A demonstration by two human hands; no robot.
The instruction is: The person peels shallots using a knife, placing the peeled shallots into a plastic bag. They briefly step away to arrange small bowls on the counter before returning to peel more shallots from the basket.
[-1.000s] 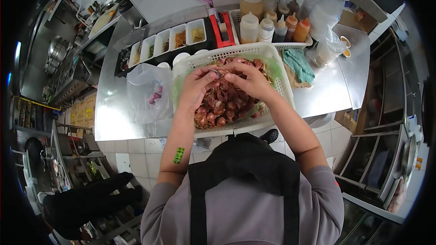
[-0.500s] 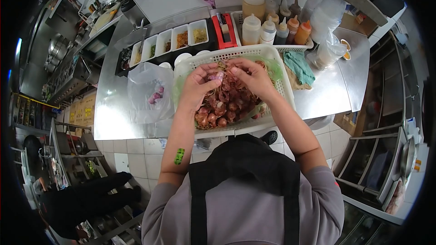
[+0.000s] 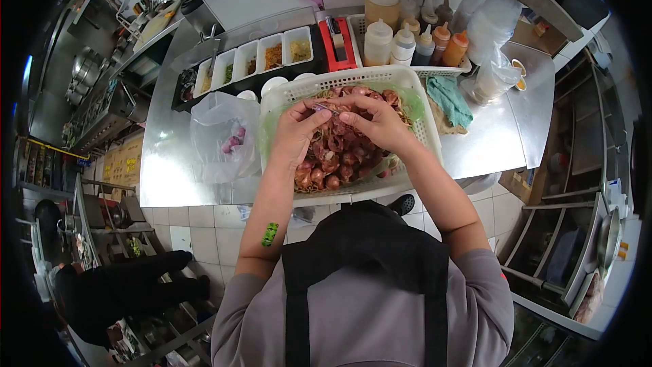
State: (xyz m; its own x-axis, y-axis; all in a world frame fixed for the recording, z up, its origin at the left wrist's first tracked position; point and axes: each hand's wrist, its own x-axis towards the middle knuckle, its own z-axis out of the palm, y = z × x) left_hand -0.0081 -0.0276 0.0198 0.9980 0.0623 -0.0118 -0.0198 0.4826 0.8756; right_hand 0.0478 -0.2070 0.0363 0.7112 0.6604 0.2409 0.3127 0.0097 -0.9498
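Note:
Over the heap of reddish-brown shallots [image 3: 343,153], my two hands meet fingertip to fingertip. My left hand [image 3: 299,132] is closed around a shallot [image 3: 329,109], of which only a small purplish part shows between the fingers. My right hand [image 3: 382,126] pinches at that same shallot, thumb and fingers drawn together; whether loose skin lies between them is hidden. The heap sits on a green plastic bag [image 3: 412,101] inside a white perforated basket [image 3: 428,132]. Left of the basket, a clear plastic bag [image 3: 207,132] holds several peeled purple shallots [image 3: 233,141].
The basket stands on a steel table [image 3: 163,156]. Behind it are white tubs of toppings [image 3: 274,55], a red tape dispenser [image 3: 337,44] and squeeze bottles [image 3: 378,43]. A green cloth [image 3: 448,103] lies to the right. Another person in dark clothes [image 3: 129,289] is at lower left.
My hands have drawn closer together and the right fingers have come in nearer to the left ones. The shallot between them is more covered now. At lower left the other person has shifted slightly.

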